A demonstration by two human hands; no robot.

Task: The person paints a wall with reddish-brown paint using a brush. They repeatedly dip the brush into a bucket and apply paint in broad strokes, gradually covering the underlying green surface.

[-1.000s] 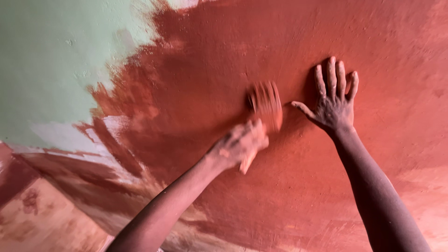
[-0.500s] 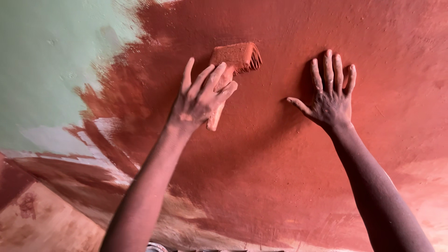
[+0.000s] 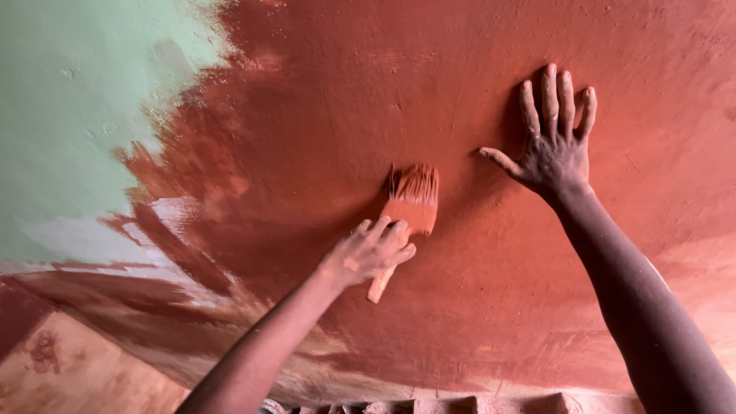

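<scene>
My left hand (image 3: 372,251) grips the pale handle of a wide paintbrush (image 3: 409,211), whose red-soaked bristles press against the wall at the centre of the view. My right hand (image 3: 550,142) lies flat on the wet red-brown paint (image 3: 322,100) higher to the right, fingers spread upward, holding nothing. Both arms reach up from the bottom edge.
The wall is red-brown over most of the view, with unpainted pale green plaster (image 3: 69,115) at the upper left. A patchy whitish strip (image 3: 84,241) runs below the green. An orange-tan surface (image 3: 69,368) fills the lower left corner.
My left hand swept the brush up and left, then back down to the centre with bristles now pointing up. My right hand has stayed pressed on the wall.
</scene>
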